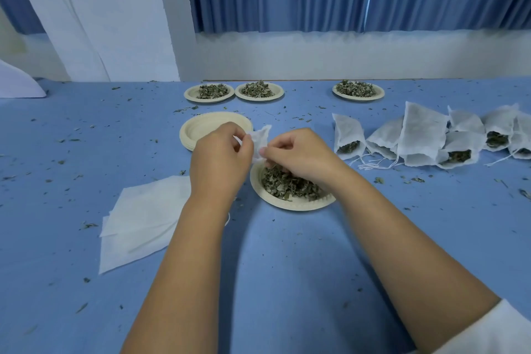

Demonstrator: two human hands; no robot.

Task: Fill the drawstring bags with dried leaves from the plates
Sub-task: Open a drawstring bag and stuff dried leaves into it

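Both hands meet near the middle of the blue counter [273, 267], over a paper plate [287, 205] heaped with dried leaves [290, 184]. The left hand [221, 152] and the right hand [298, 152] hold a small white drawstring bag [260, 138] between them. The fingers of each hand are curled and pinch the bag's fabric, one from either side, just above the plate's far rim.

A stack of empty plates [201, 126] sits just beyond the left hand. Three more plates of leaves [259, 91] line the far edge. Filled bags [425, 138] lie in a loose row toward the right edge, strings trailing. A pile of flat empty bags [143, 218] lies left of the left forearm. Leaf crumbs [86, 225] are scattered across the counter.
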